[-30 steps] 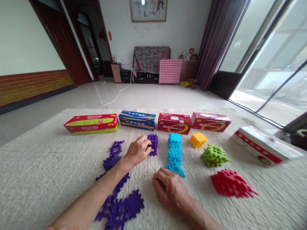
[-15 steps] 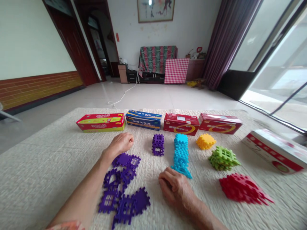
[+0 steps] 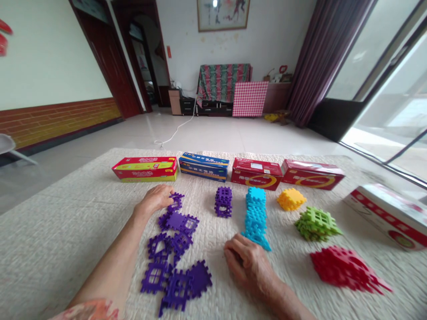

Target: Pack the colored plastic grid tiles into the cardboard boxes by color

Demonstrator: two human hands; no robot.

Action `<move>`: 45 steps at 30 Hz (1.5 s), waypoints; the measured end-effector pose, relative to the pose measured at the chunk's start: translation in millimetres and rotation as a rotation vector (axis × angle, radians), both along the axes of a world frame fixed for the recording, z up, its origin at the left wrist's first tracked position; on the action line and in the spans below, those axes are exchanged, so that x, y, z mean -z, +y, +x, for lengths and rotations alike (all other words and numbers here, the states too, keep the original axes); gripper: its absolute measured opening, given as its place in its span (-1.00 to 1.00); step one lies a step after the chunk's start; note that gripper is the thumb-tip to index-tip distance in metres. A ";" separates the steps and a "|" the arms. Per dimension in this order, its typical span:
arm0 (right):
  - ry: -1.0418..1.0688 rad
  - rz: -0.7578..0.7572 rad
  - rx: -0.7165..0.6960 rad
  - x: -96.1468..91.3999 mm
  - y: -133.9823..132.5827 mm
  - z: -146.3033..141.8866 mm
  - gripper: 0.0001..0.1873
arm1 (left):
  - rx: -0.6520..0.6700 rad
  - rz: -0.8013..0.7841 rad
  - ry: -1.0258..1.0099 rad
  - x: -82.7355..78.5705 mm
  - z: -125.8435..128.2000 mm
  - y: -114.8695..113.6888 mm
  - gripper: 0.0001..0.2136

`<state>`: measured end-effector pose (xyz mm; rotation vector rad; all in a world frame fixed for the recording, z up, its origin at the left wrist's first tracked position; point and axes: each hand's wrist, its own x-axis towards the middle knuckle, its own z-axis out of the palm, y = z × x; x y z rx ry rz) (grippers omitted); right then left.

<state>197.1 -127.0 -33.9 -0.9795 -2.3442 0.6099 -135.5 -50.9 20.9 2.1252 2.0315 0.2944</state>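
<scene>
- The left hand (image 3: 155, 200) is stretched toward the far edge of a cream quilted mat (image 3: 50, 231). Its fingers are bent onto a purple tile (image 3: 176, 202); whether the tile is gripped cannot be told.
- More loose purple tiles (image 3: 173, 266) are scattered from there back toward the near edge.
- The right hand (image 3: 248, 264) is rested near the near edge, curled into a loose fist with nothing seen in it.
- A purple stack (image 3: 223, 202), blue stack (image 3: 255, 215), yellow pile (image 3: 291, 198), green pile (image 3: 316, 223) and red pile (image 3: 347, 269) are ranged toward the right edge.
- Four boxes (image 3: 203, 166) are lined along the far edge.
</scene>
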 end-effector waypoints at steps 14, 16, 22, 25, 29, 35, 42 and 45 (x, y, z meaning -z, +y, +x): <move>-0.078 0.158 0.035 6.6 -3.6 -2.4 -0.76 | 0.305 -0.087 0.076 5.5 16.8 -64.2 -0.54; -0.099 0.185 0.052 6.2 -6.8 -3.9 -0.76 | 0.302 -0.043 0.092 10.5 18.0 -66.0 -0.58; -0.095 0.195 0.121 -0.7 -25.9 -5.0 -0.79 | 0.246 0.045 0.080 15.4 20.8 -70.4 -0.61; -0.078 0.193 0.143 -0.9 -29.2 -6.5 -0.81 | 0.218 0.142 0.046 11.8 24.2 -73.7 -0.58; -0.093 0.179 0.249 3.7 -25.3 -13.9 -0.83 | 0.230 0.138 0.068 2.6 35.1 -73.3 -0.61; -0.136 0.184 0.343 7.6 -24.5 -20.3 -0.82 | 0.197 0.021 0.201 1.9 56.7 -67.4 -0.70; -0.079 0.143 0.318 8.1 -22.4 -16.4 -0.80 | 0.106 0.007 0.250 -3.6 70.9 -66.5 -0.70; -0.063 0.131 0.315 7.4 -21.8 -15.9 -0.81 | 0.080 0.044 0.248 -14.0 72.5 -60.6 -0.73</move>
